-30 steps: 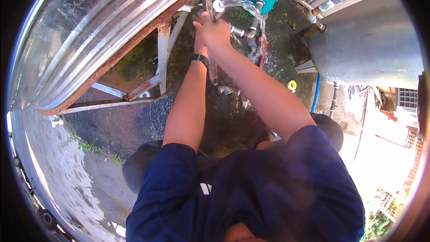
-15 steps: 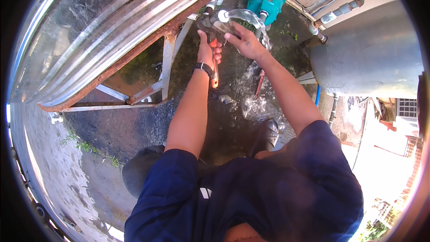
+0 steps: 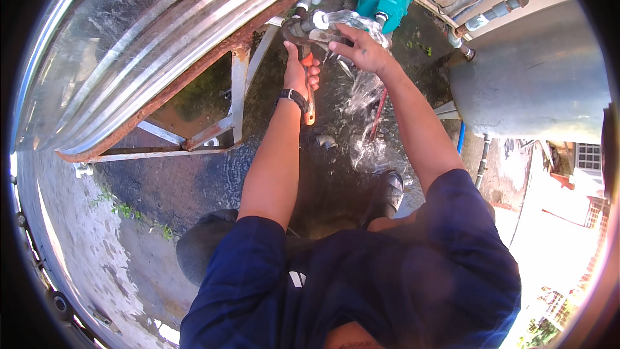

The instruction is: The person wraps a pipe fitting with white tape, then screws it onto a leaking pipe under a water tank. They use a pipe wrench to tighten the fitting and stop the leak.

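Observation:
My left hand (image 3: 299,74) is wrapped round the orange handle of a wrench (image 3: 310,110). The wrench's dark head is up against a grey pipe fitting (image 3: 297,27). From the white open end of the pipe (image 3: 320,21), water (image 3: 352,19) pours out to the right and falls to the ground. My right hand (image 3: 368,52) is at the stream just beside that end, thumb and forefinger apart. Next to its thumb tip is a small greyish flat piece (image 3: 320,37), blurred by the water. The other right fingers are partly hidden.
A teal pump (image 3: 394,3) stands beyond the stream. To the right is a large metal tank (image 3: 529,71); to the left, corrugated metal on a rusty frame (image 3: 240,84). A red rod-like tool (image 3: 378,116) lies on the wet ground near my shoe (image 3: 391,190).
My right hand has shifted slightly right, with its thumb and forefinger more apart. Water now splashes down more widely below the pipe end. My left hand and the wrench have hardly moved.

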Demonstrator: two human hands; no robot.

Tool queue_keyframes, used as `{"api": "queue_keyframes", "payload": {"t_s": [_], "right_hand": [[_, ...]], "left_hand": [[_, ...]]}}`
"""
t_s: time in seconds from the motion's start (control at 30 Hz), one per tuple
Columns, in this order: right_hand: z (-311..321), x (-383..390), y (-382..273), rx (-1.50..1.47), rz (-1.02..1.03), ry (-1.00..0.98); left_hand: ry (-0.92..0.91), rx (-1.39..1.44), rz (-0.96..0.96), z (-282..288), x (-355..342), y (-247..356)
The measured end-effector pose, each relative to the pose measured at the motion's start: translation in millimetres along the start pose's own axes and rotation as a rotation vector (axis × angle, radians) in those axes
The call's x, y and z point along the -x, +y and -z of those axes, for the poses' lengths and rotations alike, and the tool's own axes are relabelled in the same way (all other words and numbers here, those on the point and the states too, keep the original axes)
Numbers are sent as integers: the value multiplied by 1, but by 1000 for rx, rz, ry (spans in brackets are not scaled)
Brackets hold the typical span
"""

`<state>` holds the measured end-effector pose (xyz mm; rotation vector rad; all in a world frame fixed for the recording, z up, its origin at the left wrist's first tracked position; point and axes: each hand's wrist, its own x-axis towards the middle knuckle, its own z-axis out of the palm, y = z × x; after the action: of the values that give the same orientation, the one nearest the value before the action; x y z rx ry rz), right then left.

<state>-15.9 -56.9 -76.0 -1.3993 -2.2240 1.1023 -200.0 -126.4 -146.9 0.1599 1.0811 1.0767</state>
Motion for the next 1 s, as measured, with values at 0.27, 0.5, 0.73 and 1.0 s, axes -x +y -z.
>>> {"api": "queue_keyframes", "payload": {"t_s": [0.27, 0.5, 0.73, 1.0], "right_hand": [[-20, 2, 2, -242, 68, 50], [-51, 18, -13, -406, 120, 185], [-72, 16, -13, -435, 199, 321], [-76, 25, -29, -265, 46, 408]], "left_hand": [[-24, -23, -9, 1, -2, 0], [-12, -33, -23, 0, -2, -1], [33, -28, -47, -4, 1, -1], [31, 6, -57, -4, 0, -1]]}}
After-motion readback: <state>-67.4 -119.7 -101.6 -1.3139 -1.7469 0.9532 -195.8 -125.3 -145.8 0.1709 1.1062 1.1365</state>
